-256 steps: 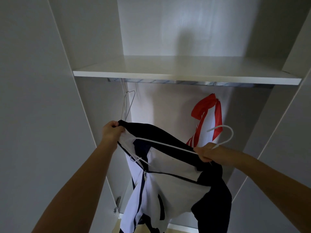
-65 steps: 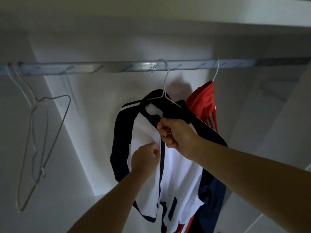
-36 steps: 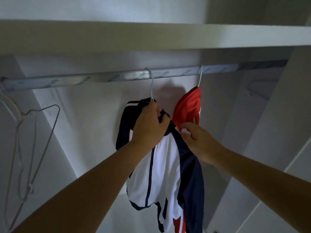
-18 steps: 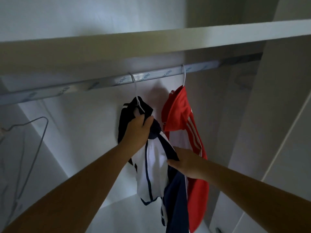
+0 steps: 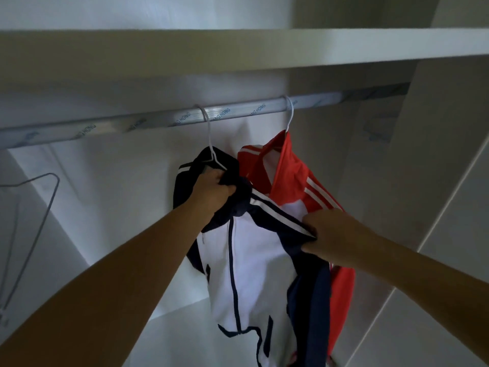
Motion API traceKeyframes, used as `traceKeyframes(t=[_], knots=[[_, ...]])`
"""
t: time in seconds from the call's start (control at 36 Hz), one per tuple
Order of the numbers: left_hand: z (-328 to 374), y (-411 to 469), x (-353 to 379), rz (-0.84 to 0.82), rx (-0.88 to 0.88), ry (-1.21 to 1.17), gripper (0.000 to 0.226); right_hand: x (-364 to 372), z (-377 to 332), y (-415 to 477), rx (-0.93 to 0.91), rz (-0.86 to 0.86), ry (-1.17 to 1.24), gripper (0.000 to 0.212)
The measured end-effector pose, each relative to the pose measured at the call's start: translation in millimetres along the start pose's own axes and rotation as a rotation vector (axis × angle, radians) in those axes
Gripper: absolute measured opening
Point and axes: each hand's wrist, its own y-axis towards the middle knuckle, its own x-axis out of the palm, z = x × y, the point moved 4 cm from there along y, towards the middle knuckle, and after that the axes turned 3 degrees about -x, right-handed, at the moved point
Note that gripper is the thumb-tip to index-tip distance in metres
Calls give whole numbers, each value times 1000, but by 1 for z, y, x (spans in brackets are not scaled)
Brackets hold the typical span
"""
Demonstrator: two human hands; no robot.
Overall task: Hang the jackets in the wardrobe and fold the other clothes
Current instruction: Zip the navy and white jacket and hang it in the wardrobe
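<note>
2 jkts: navy [image 5: 254,260], red [image 5: 291,176] (2 hands [image 5: 211,192] [image 5: 330,234] grip navy)

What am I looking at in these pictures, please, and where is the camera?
There is no machine here: a person works with bare hands. Every picture comes from one wide-angle camera worn on the head, so the arms reach in from the bottom edge. The view is into a wardrobe, looking up under a shelf with a rail below it. A navy jacket hangs from the rail on a white hanger. A red jacket hangs just to its right. The left hand grips the navy jacket at the collar, and the right hand pinches its shoulder edge. A spare hanger shows empty at the far left.
</note>
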Motion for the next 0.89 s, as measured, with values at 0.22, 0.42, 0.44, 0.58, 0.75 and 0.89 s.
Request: traceKeyframes(t=[0.22,0.42,0.44,0.58,0.75,0.89], knots=[[-4,-2,10,46,229,206,31,35,-50,-38,-145,259,-396,45],[-12,1,1,-12,279,427,40,41,-50,-32,-210,37,-199,33],[-13,1,0,-23,268,438,40,33,-47,-29,-181,101,-110,33],[-7,8,-3,6,102,390,24,-9,-17,-2,-10,616,-248,43],[6,4,9,38,60,219,22,-16,63,56,382,285,-71,64],[26,-11,9,326,341,367,35,-6,77,71,275,146,-14,46]])
